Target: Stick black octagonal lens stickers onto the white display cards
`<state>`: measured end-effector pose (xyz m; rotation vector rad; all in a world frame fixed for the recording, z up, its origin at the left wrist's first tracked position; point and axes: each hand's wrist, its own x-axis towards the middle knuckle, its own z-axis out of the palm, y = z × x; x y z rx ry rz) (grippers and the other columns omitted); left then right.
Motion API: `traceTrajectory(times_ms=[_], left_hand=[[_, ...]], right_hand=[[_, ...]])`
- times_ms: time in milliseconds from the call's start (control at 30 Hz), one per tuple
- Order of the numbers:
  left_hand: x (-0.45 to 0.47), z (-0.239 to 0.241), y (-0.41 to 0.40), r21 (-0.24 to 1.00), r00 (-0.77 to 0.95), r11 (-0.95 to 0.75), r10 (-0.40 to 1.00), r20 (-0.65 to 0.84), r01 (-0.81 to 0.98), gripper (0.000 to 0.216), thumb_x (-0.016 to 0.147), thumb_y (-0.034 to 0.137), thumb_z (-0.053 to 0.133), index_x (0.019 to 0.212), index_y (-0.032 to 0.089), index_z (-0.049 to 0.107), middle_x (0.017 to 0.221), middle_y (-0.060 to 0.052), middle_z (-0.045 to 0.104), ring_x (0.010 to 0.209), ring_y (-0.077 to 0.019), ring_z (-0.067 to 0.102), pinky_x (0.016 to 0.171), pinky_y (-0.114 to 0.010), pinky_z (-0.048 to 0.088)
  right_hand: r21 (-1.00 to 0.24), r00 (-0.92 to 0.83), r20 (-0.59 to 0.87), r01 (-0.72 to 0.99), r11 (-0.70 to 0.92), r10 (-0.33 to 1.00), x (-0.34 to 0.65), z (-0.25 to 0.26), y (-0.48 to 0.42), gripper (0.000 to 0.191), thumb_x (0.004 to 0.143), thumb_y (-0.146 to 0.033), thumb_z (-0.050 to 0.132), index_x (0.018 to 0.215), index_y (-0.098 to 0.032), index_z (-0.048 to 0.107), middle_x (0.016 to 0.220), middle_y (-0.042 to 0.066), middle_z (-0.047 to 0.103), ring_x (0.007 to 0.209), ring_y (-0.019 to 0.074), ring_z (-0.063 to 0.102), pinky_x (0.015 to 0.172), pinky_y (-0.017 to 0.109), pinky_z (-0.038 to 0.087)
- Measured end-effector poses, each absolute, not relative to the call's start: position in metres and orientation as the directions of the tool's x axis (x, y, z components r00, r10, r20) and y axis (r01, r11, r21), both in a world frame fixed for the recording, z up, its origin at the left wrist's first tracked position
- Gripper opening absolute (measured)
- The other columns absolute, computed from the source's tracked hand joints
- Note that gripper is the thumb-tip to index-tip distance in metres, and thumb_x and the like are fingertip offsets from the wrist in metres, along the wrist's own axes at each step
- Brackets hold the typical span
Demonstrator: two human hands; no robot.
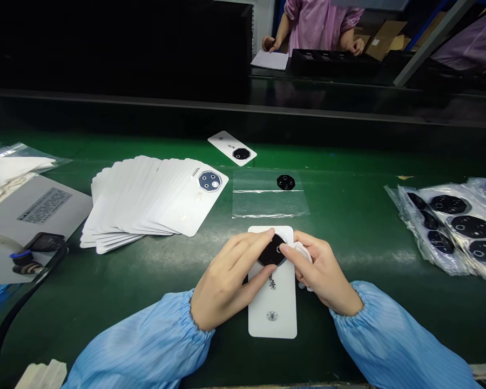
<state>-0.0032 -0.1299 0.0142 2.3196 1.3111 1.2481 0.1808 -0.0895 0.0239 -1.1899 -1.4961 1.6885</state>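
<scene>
A white phone back panel (272,302) with dark printing lies on the green bench in front of me, its long side pointing away. Near its far end sits a round black camera lens cover (272,252). My left hand (233,275) spans that cover from the left, outstretched fingers at its upper edge and thumb at its lower edge. From the right, my right hand (322,267) touches the cover with one fingertip. A crumpled white cloth (303,249) is tucked in the right hand's fingers, partly hidden.
Fanned white panels (146,200) lie at left, a single panel (230,147) farther back. A clear plastic bag (263,204) bears a loose black cover (285,182). Bagged covers (472,227) lie right; a grey box (36,216) and black hose (20,313) left. A co-worker (316,24) sits opposite.
</scene>
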Motion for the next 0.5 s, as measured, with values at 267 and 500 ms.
traceTrajectory(times_ms=[267,500], left_hand=[[-0.0040,0.0152,-0.1301,0.525,0.258,-0.597,0.773,0.580,0.606,0.065,0.082,0.007,0.065,0.140,0.018,0.040,0.120,-0.009,0.063,0.112,-0.0211,0.056,0.092,-0.038,0.052],[-0.0046,0.0171,-0.1311,0.530,0.244,-0.577,0.786,0.568,0.622,0.062,0.082,0.008,0.065,0.139,0.018,0.041,0.121,-0.009,0.063,0.111,-0.0210,0.056,0.092,-0.037,0.052]], right_hand=[[-0.974,-0.445,-0.175,0.207,-0.090,0.878,0.1837,0.0263,-0.0891,0.026,0.091,-0.043,0.055,0.084,-0.018,0.057,0.049,-0.006,0.043,0.038,0.0073,0.040,0.036,0.019,0.033],[-0.977,-0.473,-0.190,0.173,-0.121,0.860,0.1839,0.0259,-0.0890,0.029,0.092,-0.046,0.052,0.084,-0.018,0.056,0.047,-0.007,0.041,0.037,0.0070,0.036,0.036,0.020,0.031]])
